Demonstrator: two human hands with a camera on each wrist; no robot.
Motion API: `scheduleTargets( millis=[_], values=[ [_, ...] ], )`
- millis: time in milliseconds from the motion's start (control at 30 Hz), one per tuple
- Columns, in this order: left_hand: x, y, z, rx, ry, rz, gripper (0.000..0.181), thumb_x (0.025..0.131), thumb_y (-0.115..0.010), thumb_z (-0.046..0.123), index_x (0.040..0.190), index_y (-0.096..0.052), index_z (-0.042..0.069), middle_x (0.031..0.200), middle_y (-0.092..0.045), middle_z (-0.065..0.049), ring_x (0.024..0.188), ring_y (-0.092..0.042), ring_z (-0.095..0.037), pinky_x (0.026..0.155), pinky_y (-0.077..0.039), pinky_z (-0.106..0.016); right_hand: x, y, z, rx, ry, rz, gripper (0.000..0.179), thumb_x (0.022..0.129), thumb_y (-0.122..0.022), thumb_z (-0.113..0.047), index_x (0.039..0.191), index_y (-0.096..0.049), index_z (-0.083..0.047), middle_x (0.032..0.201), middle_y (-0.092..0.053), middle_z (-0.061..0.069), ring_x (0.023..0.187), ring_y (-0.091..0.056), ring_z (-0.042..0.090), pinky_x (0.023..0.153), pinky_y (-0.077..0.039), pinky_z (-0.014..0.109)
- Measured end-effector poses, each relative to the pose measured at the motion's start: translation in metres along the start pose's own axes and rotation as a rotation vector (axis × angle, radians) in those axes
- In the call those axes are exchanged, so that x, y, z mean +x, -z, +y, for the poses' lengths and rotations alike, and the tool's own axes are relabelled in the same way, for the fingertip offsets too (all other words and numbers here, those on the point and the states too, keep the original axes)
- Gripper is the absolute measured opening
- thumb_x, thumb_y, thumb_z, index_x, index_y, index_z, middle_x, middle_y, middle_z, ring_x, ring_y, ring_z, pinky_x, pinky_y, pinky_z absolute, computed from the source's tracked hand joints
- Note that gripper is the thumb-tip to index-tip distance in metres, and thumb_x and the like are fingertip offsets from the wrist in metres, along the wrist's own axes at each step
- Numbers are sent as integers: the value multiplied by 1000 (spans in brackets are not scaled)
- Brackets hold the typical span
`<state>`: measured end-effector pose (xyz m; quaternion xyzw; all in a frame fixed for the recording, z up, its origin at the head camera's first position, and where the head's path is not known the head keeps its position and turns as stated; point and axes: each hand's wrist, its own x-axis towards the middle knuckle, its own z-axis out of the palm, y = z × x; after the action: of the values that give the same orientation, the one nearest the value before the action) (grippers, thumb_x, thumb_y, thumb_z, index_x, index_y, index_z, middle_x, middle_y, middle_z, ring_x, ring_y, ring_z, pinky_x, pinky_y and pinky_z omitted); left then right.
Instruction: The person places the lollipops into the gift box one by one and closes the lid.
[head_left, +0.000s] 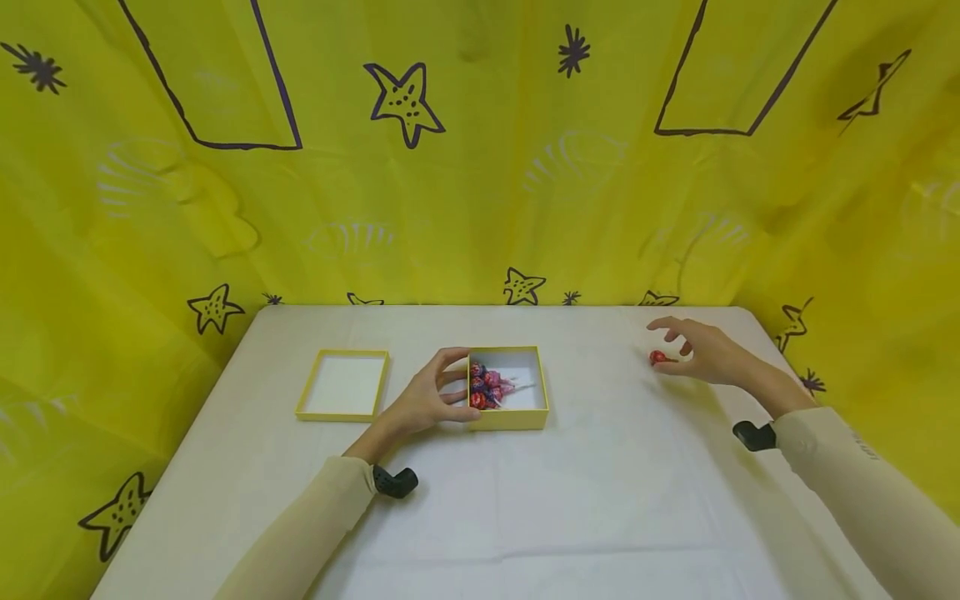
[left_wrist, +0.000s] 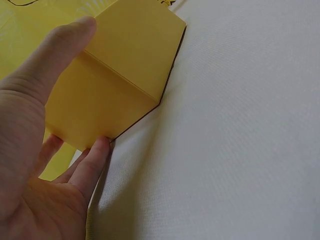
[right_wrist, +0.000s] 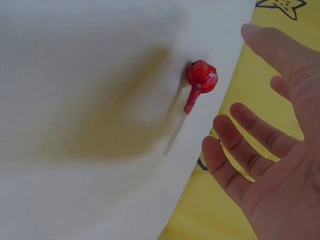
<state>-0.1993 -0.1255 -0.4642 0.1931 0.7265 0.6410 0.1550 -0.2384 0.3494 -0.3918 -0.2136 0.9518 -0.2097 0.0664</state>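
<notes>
In the head view, my left hand [head_left: 418, 403] grips the left end of a yellow open box [head_left: 508, 420]. The thumb lies on its front wall, and the fingers reach the left side and back. Several lollipops [head_left: 486, 388] with red, pink and dark wrappers lie inside, white sticks pointing right. The left wrist view shows the thumb and fingertips against the box's plain yellow outer walls. My right hand [head_left: 708, 350] hovers over the far right of the table with its fingers spread and loosely bent. Beside it, a single red-wrapped lollipop [right_wrist: 202, 78] lies on the cloth, apart from the fingers in the right wrist view.
A shallow yellow-rimmed lid [head_left: 342, 385], white inside, lies left of the box. White cloth covers the table [head_left: 600, 500]. Yellow curtains [head_left: 480, 200] with star drawings hang behind and along both sides, close to the table's edges.
</notes>
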Motion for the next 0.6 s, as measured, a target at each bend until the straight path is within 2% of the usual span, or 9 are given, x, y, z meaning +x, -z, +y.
scheduleTargets(
  millis=[167, 367, 600],
  values=[
    [1, 1, -1, -8, -5, -4, 97, 76, -89, -2, 155, -35, 17, 165, -28, -7, 144, -41, -35, 107, -51, -39, 4, -7, 10, -3, -5, -4, 65, 89, -83, -24, 142, -50, -6, 118, -64, 24, 89, -63, 30, 75, -57, 42],
    [2, 1, -1, -1, -5, -2, 97, 76, -90, 0, 154, -35, 17, 165, -28, -7, 144, -42, -34, 107, -51, -39, 7, -15, 18, -8, 28, 4, 56, 89, -83, -16, 135, -54, -3, 105, -69, 16, 81, -62, 24, 74, -57, 41],
    [1, 1, -1, 1, 1, 7, 99, 75, -90, -2, 155, -35, 15, 165, -29, -7, 144, -42, -34, 107, -51, -38, 10, -24, 23, -14, 3, 5, 43, 90, -81, -14, 127, -62, -4, 97, -69, 9, 77, -57, 19, 68, -51, 33]
  ],
)
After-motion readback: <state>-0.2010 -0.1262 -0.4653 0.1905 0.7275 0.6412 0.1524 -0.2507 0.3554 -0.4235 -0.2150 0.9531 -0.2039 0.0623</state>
